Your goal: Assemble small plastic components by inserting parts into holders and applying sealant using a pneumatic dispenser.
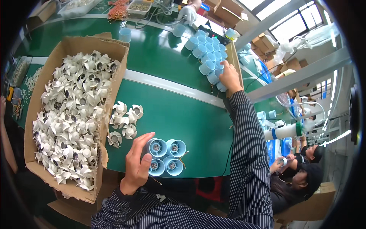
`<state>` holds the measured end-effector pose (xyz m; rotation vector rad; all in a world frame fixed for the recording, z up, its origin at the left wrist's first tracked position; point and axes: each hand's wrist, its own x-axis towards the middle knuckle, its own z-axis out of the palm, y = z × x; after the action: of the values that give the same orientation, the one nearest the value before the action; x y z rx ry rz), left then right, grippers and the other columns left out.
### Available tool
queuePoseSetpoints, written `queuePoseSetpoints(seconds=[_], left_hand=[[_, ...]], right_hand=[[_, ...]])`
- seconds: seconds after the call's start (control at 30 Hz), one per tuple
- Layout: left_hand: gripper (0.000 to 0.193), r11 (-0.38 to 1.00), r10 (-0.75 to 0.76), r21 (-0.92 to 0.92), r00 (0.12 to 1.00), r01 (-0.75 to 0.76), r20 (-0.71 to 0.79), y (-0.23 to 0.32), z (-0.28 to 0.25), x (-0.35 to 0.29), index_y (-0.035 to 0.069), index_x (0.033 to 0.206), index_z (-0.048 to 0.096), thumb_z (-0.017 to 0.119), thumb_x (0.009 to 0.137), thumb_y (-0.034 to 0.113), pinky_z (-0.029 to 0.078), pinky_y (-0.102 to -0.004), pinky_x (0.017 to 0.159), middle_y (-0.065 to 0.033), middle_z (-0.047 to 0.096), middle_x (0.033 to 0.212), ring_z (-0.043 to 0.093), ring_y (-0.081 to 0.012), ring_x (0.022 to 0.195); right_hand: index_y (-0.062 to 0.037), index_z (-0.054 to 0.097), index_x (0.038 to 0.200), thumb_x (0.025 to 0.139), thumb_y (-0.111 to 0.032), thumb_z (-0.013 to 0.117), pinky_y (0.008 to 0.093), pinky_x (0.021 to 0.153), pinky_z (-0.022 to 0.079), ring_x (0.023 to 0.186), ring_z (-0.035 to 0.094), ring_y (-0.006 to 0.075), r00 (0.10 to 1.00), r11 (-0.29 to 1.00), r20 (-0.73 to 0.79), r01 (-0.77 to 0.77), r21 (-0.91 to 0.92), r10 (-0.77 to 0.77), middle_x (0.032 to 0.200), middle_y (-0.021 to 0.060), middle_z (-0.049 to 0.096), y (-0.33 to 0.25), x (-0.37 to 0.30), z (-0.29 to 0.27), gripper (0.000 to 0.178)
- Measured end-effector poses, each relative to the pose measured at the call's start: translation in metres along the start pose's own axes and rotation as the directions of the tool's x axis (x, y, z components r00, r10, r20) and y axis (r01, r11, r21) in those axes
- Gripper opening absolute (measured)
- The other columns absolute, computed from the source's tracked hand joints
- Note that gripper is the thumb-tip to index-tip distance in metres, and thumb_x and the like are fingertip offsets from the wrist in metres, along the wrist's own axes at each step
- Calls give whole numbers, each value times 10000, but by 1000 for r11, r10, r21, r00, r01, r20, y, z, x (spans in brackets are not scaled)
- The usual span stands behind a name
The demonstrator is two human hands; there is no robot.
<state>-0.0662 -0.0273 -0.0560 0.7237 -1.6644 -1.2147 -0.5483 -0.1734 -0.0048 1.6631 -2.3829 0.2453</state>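
Several light-blue round fan housings (176, 148) stand together at the near edge of the green table, with motor centres inside and thin wires trailing out. My left hand (138, 163) is beside their left side, fingers stretched and thumb apart, holding nothing. At the far right, my right hand (230, 78) reaches into a cluster of similar light-blue housings (208, 56). Its fingers close at the rim of a housing on the cluster's near side; the fingertips are partly hidden. White fan impellers (129, 131) lie loose left of centre, next to the box.
A cardboard box (114, 86) heaped with white impellers stands at the left. A pale metal strip (171, 88) crosses the table. One light-blue housing (125, 34) stands beyond the box. A gloved hand (187, 15) of another person shows at the far side; co-workers sit at the right.
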Motion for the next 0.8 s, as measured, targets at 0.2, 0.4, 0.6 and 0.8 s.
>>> queuePoseSetpoints(seconds=[0.2, 0.4, 0.6, 0.8], left_hand=[[562, 1000, 8, -4, 1000, -8, 4, -1, 2, -3, -92, 1418, 606, 510, 1123, 376, 493, -459, 1127, -268, 662, 1416, 645, -420, 1322], [489, 999, 21, 29, 1000, -21, 0, -3, -7, -7, -73, 1405, 624, 530, 1113, 308, 501, -440, 1117, -255, 672, 1403, 660, -399, 1301], [470, 1000, 10, 15, 1000, -10, 17, -4, 0, -1, -61, 1414, 623, 544, 1102, 282, 500, -436, 1118, -248, 674, 1403, 663, -392, 1297], [498, 999, 13, 51, 999, -15, 37, -4, 5, -4, -63, 1436, 612, 546, 1105, 304, 488, -443, 1139, -251, 664, 1432, 644, -394, 1336]], right_hand=[[-95, 811, 1147, 851, -82, 705, 492, 967, 594, 1055, 753, 416, 989, 1000, 146, -19, 1, 18, 1096, 253, 777, -8, -9, -14, 315], [-52, 835, 1079, 829, -115, 753, 490, 893, 613, 959, 769, 424, 990, 983, 62, 114, 145, -124, 998, 252, 787, -19, -95, -46, 270], [-56, 815, 1139, 867, -122, 776, 424, 802, 608, 896, 776, 359, 970, 963, 240, -28, 267, -39, 979, 232, 769, -72, -240, -105, 282], [-78, 788, 1193, 906, -61, 764, 408, 733, 583, 767, 731, 308, 946, 943, 287, 48, 330, -148, 1009, 186, 735, -133, -302, -125, 289]])
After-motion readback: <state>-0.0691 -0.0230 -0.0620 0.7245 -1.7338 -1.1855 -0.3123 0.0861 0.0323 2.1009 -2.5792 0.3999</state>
